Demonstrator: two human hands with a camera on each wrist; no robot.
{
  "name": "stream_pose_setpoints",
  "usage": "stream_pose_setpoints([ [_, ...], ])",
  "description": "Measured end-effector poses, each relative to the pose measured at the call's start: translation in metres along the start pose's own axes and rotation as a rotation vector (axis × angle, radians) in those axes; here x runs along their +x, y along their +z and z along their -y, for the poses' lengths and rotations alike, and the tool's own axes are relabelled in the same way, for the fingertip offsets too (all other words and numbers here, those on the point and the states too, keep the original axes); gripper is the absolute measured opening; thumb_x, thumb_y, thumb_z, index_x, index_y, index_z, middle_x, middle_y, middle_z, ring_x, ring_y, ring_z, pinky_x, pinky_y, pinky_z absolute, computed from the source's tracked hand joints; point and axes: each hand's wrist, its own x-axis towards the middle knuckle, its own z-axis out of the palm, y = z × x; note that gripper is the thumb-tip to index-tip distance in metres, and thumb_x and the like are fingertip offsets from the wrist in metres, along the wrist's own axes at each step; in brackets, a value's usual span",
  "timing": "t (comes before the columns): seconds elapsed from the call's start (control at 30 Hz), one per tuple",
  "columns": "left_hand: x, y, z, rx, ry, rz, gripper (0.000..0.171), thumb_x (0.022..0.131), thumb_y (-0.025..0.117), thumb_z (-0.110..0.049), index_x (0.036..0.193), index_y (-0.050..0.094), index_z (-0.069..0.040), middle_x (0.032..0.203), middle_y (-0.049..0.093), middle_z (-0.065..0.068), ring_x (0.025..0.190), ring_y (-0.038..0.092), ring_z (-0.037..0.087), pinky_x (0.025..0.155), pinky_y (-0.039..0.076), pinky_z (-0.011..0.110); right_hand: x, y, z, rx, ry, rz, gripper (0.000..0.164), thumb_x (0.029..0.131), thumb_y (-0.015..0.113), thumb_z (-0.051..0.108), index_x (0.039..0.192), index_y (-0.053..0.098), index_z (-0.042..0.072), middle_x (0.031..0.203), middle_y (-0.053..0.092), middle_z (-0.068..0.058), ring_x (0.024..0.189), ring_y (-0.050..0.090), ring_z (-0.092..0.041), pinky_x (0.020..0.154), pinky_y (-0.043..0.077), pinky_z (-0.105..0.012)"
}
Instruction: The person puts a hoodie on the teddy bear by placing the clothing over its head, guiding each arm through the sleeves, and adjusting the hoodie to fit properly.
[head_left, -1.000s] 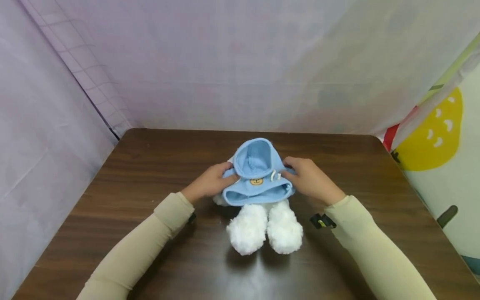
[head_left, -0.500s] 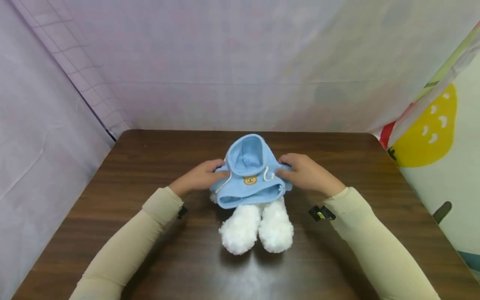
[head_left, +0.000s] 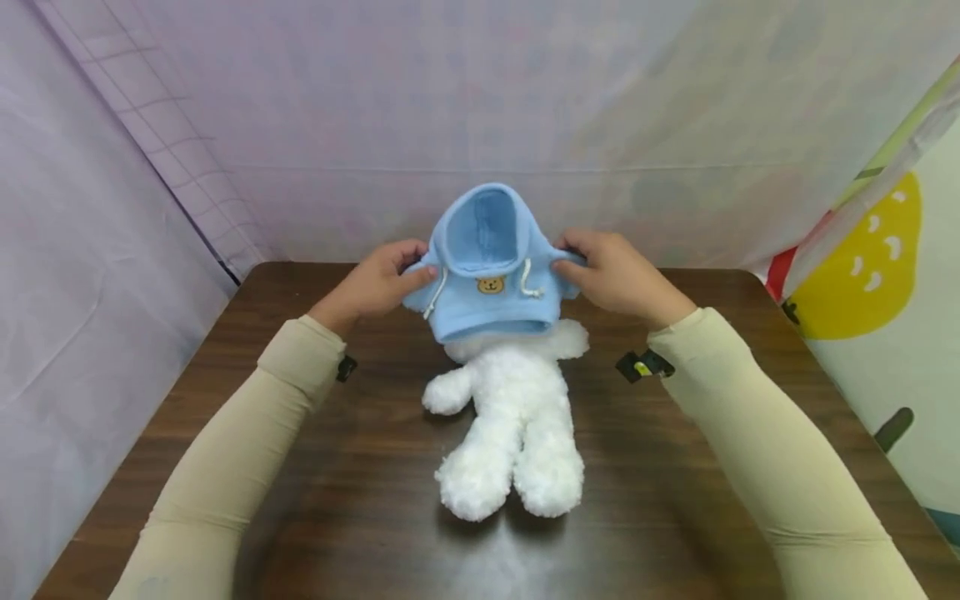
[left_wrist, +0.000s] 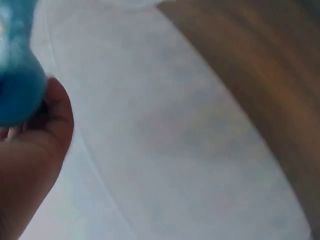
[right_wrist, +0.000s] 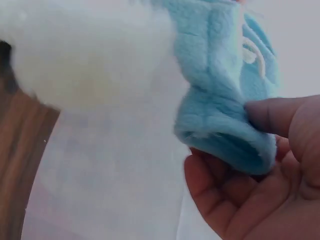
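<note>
A small light-blue hoodie [head_left: 487,312] with a bear face on its chest and white drawstrings hangs between both hands, over the head end of a white plush toy [head_left: 517,392]. My left hand [head_left: 382,279] pinches one sleeve; in the left wrist view that hand [left_wrist: 45,135] grips blue cloth at the edge. The other sleeve is pinched by my right hand [head_left: 611,271]. In the right wrist view, thumb and fingers of the right hand [right_wrist: 265,175] close round the sleeve cuff [right_wrist: 225,145]. The toy lies with its legs toward me; most of its head is hidden behind the hoodie.
A brown wooden table [head_left: 315,500] lies beneath the toy. Pale cloth curtain [head_left: 337,125] rises behind its far edge, and another sheet [head_left: 90,292] hangs at the left. On the right is a wall with a yellow fruit print [head_left: 862,283].
Both hands have moved up and away from me with the hoodie, which has come off the plush toy's body. The toy's torso, one arm and part of its head now show.
</note>
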Motion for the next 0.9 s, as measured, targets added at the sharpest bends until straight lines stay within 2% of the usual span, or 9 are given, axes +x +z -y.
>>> stream_pose_setpoints([
  [0.13, 0.015, -0.007, -0.010, 0.012, -0.023, -0.103, 0.027, 0.102, 0.058, -0.025, 0.122, 0.059, -0.007, 0.111, 0.063, 0.008, 0.096, 0.057, 0.021, 0.080, 0.048, 0.038, 0.022, -0.009, -0.001, 0.065, 0.036, -0.062, 0.021, 0.103, 0.053, 0.027, 0.111, 0.062, 0.009, 0.098, 0.065, -0.010, 0.078, 0.057, -0.025, 0.066, 0.047, -0.040],
  [0.23, 0.029, -0.007, -0.010, 0.013, -0.037, -0.188, 0.026, 0.102, 0.057, -0.025, 0.121, 0.059, -0.008, 0.114, 0.061, 0.007, 0.100, 0.055, 0.021, 0.085, 0.045, 0.039, 0.041, -0.008, -0.006, 0.102, 0.039, -0.124, 0.024, 0.103, 0.053, 0.028, 0.111, 0.061, 0.007, 0.103, 0.065, -0.011, 0.085, 0.058, -0.026, 0.073, 0.046, -0.040],
  [0.4, 0.056, -0.001, 0.007, -0.021, -0.013, -0.343, 0.020, 0.100, 0.058, -0.017, 0.114, 0.062, -0.003, 0.111, 0.062, 0.010, 0.098, 0.054, 0.021, 0.088, 0.043, 0.036, 0.071, 0.010, -0.021, 0.102, 0.030, -0.229, 0.020, 0.101, 0.056, 0.021, 0.106, 0.062, 0.003, 0.101, 0.066, -0.013, 0.086, 0.058, -0.026, 0.075, 0.045, -0.039],
  [0.47, 0.064, 0.004, 0.017, -0.013, -0.016, -0.365, 0.018, 0.100, 0.058, -0.016, 0.111, 0.062, -0.003, 0.107, 0.063, 0.010, 0.096, 0.055, 0.021, 0.087, 0.043, 0.035, 0.080, 0.021, -0.026, 0.094, 0.033, -0.236, 0.017, 0.100, 0.056, 0.018, 0.105, 0.062, 0.002, 0.099, 0.066, -0.014, 0.084, 0.057, -0.026, 0.073, 0.045, -0.039],
  [0.6, 0.067, 0.019, 0.040, 0.050, -0.065, -0.326, 0.015, 0.101, 0.057, -0.016, 0.108, 0.062, -0.004, 0.102, 0.060, 0.010, 0.091, 0.052, 0.022, 0.083, 0.043, 0.037, 0.089, 0.044, -0.036, 0.059, 0.033, -0.189, 0.014, 0.100, 0.057, 0.015, 0.102, 0.063, 0.002, 0.094, 0.064, -0.014, 0.081, 0.056, -0.027, 0.073, 0.044, -0.040],
  [0.7, 0.064, 0.032, 0.056, 0.104, -0.129, -0.256, 0.017, 0.102, 0.056, -0.018, 0.110, 0.061, -0.004, 0.103, 0.060, 0.011, 0.090, 0.052, 0.024, 0.082, 0.044, 0.039, 0.089, 0.061, -0.047, 0.032, 0.042, -0.151, 0.014, 0.099, 0.057, 0.013, 0.101, 0.065, 0.001, 0.093, 0.064, -0.014, 0.081, 0.056, -0.028, 0.075, 0.045, -0.042],
  [0.8, 0.062, 0.045, 0.072, 0.182, -0.175, -0.190, 0.025, 0.102, 0.055, -0.020, 0.121, 0.061, -0.004, 0.114, 0.063, 0.013, 0.100, 0.057, 0.026, 0.087, 0.046, 0.041, 0.087, 0.076, -0.066, 0.033, 0.079, -0.110, 0.016, 0.098, 0.056, 0.011, 0.101, 0.065, -0.002, 0.095, 0.064, -0.017, 0.084, 0.057, -0.032, 0.078, 0.046, -0.046],
  [0.9, 0.056, 0.056, 0.082, 0.281, -0.226, -0.164, 0.038, 0.101, 0.054, -0.020, 0.135, 0.054, -0.002, 0.130, 0.057, 0.018, 0.117, 0.054, 0.031, 0.096, 0.045, 0.045, 0.081, 0.090, -0.087, 0.027, 0.144, -0.026, 0.025, 0.098, 0.055, 0.012, 0.116, 0.061, -0.005, 0.112, 0.063, -0.023, 0.100, 0.058, -0.037, 0.088, 0.047, -0.049],
])
